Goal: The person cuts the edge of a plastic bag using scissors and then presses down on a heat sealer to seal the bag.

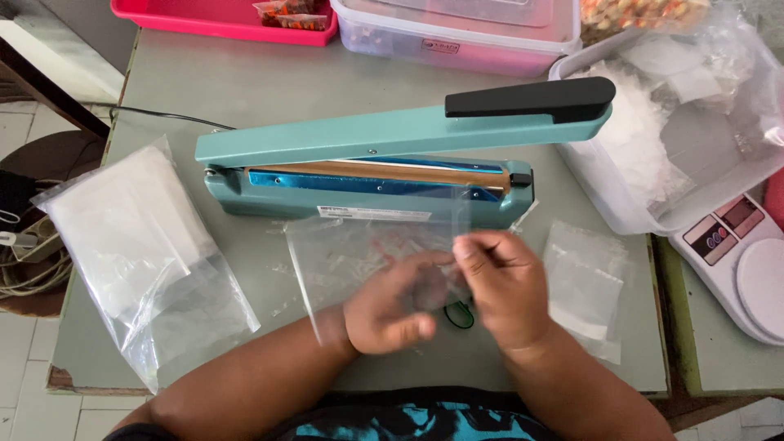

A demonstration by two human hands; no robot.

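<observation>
1. Holding a clear plastic bag [371, 257] near the front edge of the table [269, 90], the left hand [392, 306] is pinching its lower part, fingers closed on the film.
2. The right hand [502, 286] is gripping the bag's right side, thumb and fingers pressed together on it.
3. The heat sealer [367, 163] is standing open just behind the bag.
4. Keeping the film flat and taut, with the mouth edges aligned, is probably helping avoid wrinkles.

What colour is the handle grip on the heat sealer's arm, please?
Black, on the teal heat sealer; the handle grip shows in the head view.
</observation>
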